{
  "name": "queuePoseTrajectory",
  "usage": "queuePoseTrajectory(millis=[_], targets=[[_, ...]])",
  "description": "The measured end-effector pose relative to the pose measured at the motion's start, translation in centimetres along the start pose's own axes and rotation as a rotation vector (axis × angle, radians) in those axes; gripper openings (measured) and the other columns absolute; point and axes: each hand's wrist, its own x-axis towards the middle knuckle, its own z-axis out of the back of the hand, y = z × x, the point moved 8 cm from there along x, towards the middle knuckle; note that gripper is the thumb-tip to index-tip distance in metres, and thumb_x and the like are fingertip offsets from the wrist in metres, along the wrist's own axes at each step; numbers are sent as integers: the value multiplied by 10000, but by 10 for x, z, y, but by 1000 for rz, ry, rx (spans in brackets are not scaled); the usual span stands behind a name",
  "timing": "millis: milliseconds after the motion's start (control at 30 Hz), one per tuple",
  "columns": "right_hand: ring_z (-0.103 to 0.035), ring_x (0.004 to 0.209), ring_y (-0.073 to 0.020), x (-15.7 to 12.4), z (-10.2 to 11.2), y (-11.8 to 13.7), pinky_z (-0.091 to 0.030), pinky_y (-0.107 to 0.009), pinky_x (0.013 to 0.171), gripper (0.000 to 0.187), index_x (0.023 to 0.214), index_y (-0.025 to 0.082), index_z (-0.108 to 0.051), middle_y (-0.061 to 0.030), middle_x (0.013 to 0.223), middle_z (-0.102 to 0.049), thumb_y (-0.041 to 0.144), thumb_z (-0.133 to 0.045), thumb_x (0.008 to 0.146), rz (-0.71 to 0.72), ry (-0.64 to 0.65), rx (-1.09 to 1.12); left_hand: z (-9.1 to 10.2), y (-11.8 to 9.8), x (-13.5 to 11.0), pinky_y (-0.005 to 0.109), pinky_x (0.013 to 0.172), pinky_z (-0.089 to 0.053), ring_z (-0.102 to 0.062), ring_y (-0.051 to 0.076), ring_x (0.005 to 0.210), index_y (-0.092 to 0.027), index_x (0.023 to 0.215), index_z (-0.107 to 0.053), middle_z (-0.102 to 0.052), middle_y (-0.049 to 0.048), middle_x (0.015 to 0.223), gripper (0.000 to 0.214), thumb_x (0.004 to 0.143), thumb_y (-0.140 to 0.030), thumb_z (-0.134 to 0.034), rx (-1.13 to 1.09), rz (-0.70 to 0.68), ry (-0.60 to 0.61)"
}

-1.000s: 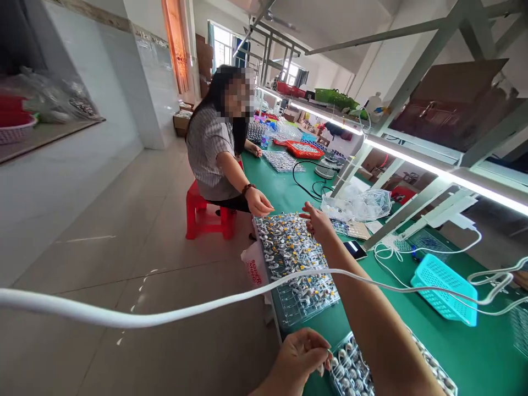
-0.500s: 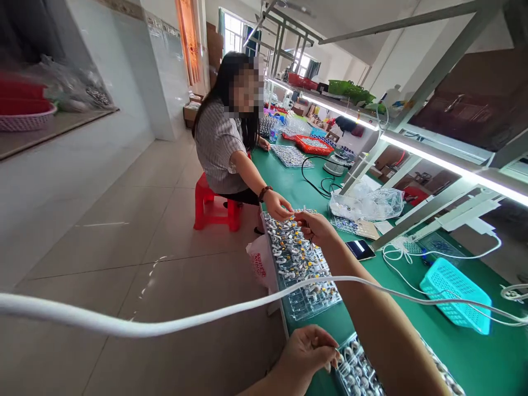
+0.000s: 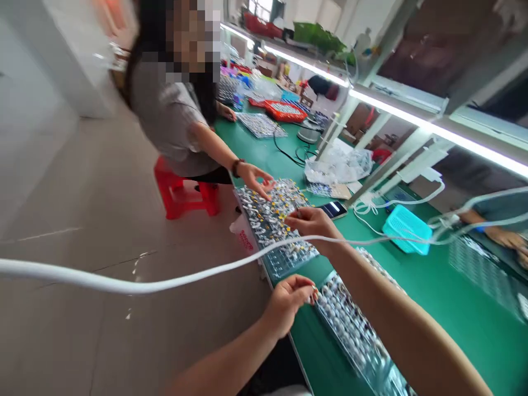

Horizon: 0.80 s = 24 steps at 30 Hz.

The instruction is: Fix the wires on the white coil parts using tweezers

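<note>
My left hand (image 3: 289, 305) is closed in a pinch beside a clear tray of round silvery parts (image 3: 350, 324); a small pale bit shows at its fingertips, too small to name. Farther out, my right hand (image 3: 311, 223) has its fingers pressed together over the edge of another tray (image 3: 282, 267), full of small white, grey and yellow parts (image 3: 268, 214). Something small and dark shows at the right fingertips, too blurred to make out. A co-worker's hand (image 3: 256, 179) hovers open over that tray's far end, apart from mine.
A white cable (image 3: 231, 272) hangs across the foreground, passing in front of my right wrist. On the green table (image 3: 445, 308) are a phone (image 3: 333, 209), a turquoise basket (image 3: 406, 228) and a plastic bag (image 3: 340, 165). Another person's hands (image 3: 503, 239) are at the right edge.
My right hand and the co-worker's hand, which met at the fingertips, are now apart. My right hand has drawn back toward me. The view has swung right.
</note>
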Motion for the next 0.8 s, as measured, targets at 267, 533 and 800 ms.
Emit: queuePoseTrajectory(millis=[267, 533, 800], targets=[[-442, 597, -132, -238, 48, -53, -357, -270, 536, 240, 779, 213, -652, 16, 666, -533, 408, -608, 913, -30, -176, -293, -32, 29, -42, 243, 640, -480, -640, 124, 639, -118, 801, -727, -734, 43, 739, 210, 675, -240, -842, 56, 282, 188], [-531, 674, -128, -441, 67, -118, -439, -260, 572, 82, 984, 246, -656, -24, 902, -604, 285, -590, 955, 25, -939, -275, -122, 129, -148, 241, 654, -488, -639, 131, 670, -111, 808, -747, -729, 46, 728, 208, 711, -266, -847, 273, 652, 613], [-589, 681, -118, -543, 56, -179, -497, -241, 556, 135, 1026, 238, -638, -38, 999, -633, 285, -671, 905, 19, -1471, -82, -141, 211, -224, 230, 686, -486, -621, 103, 667, -140, 826, -794, -735, 21, 743, 241, 702, -333, -866, 381, 828, 771]])
